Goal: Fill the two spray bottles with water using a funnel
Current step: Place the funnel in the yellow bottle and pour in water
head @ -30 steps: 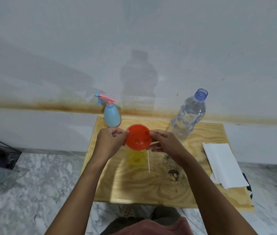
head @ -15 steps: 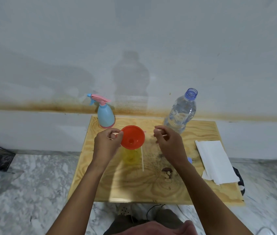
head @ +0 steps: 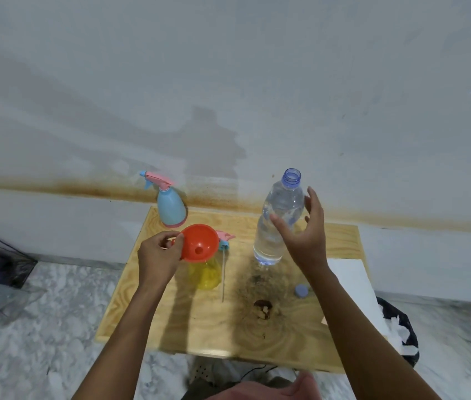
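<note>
Head view: left hand [head: 156, 255] pinches funnel [head: 199, 245] on yellow bottle [head: 205, 274]; right hand [head: 306, 238], fingers spread, flanks water bottle [head: 277, 220]. Hasty pouring could overflow the funnel.

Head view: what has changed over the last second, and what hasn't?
The right-hand grip let go of the orange funnel and moved up and right to the water bottle, with fingers spread beside it and not yet closed. The left-hand grip still pinches the funnel's edge, with the funnel on the yellow spray bottle. The blue spray bottle and bottle cap stayed put.
</note>
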The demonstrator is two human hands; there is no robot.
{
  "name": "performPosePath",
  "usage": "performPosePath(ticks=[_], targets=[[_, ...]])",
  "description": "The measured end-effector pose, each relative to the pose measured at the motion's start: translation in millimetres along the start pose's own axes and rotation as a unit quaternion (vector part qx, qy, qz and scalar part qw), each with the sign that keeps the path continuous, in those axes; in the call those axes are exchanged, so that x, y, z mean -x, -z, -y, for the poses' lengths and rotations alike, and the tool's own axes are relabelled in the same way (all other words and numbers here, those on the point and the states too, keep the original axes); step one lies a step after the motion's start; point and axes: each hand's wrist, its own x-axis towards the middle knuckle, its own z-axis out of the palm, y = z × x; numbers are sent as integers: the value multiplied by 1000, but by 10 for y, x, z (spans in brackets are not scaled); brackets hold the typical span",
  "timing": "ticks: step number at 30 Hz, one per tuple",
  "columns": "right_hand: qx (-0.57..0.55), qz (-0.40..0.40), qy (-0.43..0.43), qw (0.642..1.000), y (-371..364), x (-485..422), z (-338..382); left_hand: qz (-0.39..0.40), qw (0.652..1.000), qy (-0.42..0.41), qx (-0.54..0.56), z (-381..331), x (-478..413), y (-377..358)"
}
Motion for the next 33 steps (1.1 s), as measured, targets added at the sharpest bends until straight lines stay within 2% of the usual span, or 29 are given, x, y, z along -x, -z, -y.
performPosePath(ticks=[9,13,18,28,33], targets=[[-50,49,28,997,-128,-157,-125,-32,999,-4,5,-22,48,-72],[-60,27,42,997,-177,-208,-207,-38,999,-10,8,-16,70,-88],[-72,51,45,995,-190,-248,-196,-39,999,-12,4,-1,75,-75],[-98,17,52,994,-212,-227,-188,-27,999,-18,25,-9,91,-73],[-65,66,89,992,-200,-204,-181,-29,999,-24,27,14,90,-64]])
